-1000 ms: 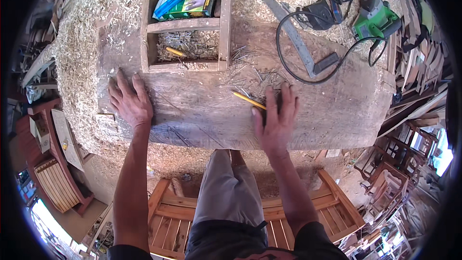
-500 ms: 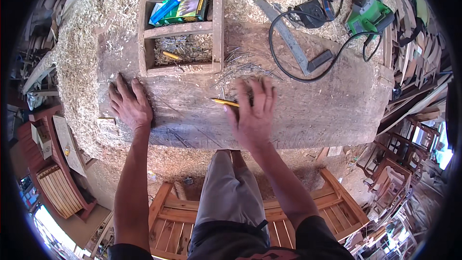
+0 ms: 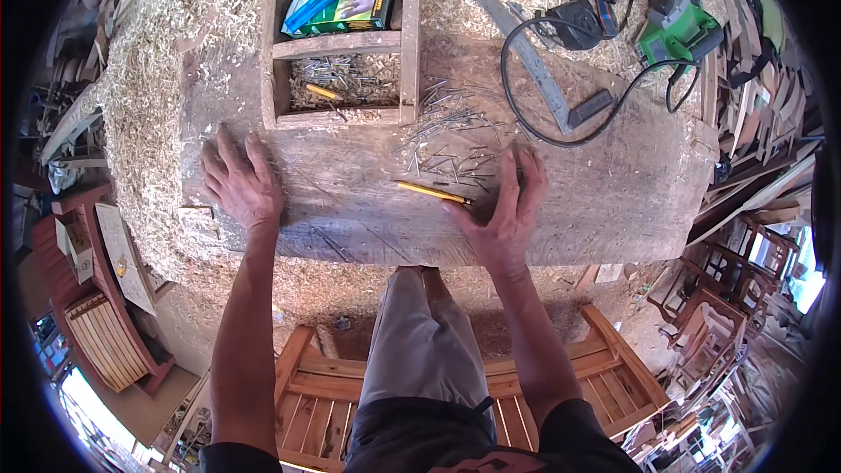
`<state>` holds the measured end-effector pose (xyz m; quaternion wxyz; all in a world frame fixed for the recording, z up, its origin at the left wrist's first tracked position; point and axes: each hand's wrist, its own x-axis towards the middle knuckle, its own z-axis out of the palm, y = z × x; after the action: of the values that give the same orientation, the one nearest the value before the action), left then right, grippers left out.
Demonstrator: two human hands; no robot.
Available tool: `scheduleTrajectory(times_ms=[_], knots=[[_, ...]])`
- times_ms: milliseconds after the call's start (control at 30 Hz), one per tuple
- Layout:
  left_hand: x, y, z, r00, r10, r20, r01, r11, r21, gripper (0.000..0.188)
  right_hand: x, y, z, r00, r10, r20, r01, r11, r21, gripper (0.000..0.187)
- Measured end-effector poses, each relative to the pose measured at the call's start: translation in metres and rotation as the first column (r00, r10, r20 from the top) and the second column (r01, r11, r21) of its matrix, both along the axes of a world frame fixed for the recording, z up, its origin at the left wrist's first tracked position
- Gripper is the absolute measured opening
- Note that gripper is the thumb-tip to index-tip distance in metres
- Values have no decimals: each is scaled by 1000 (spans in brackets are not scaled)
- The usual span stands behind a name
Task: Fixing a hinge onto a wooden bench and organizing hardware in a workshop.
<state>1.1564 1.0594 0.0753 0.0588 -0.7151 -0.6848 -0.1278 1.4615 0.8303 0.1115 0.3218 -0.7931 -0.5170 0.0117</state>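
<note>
My left hand (image 3: 241, 182) rests on the worn wooden board (image 3: 350, 219), fingers spread, holding nothing. On the right, my right hand (image 3: 510, 215) is on the board with its fingers apart. Its thumb is by the dark end of a yellow pencil (image 3: 429, 190), which lies on the wood; whether they touch I cannot tell. Loose nails (image 3: 451, 162) are scattered just beyond the pencil, to the left of my right fingertips. Farther off stands a wooden compartment box (image 3: 409, 52) holding nails, a green carton (image 3: 355, 7) with a blue item on it, and a short yellow piece (image 3: 323, 91).
A metal try square (image 3: 534, 61) lies at the far right, with a black cable (image 3: 505, 79) looping over it. Beyond are a green power tool (image 3: 679, 31) and a black one (image 3: 574, 22). Wood shavings (image 3: 144, 149) border the board. A slatted wooden bench (image 3: 324, 385) is below.
My right hand has moved to the right and opened wider, baring more of the pencil and the nails. My left hand stays on the board. The view has shifted slightly.
</note>
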Motion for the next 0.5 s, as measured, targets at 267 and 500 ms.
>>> scheduleTrajectory(times_ms=[267, 500], knots=[[2, 0, -2, 1000, 24, -16, -23, 999, 27, 70, -10, -16, -5, 991, 29, 134, -30, 999, 10, 51], [1, 2, -3, 998, 19, -55, -17, 999, 38, 70, -9, -7, -8, 988, 113, 105, -116, 993, 21, 21]])
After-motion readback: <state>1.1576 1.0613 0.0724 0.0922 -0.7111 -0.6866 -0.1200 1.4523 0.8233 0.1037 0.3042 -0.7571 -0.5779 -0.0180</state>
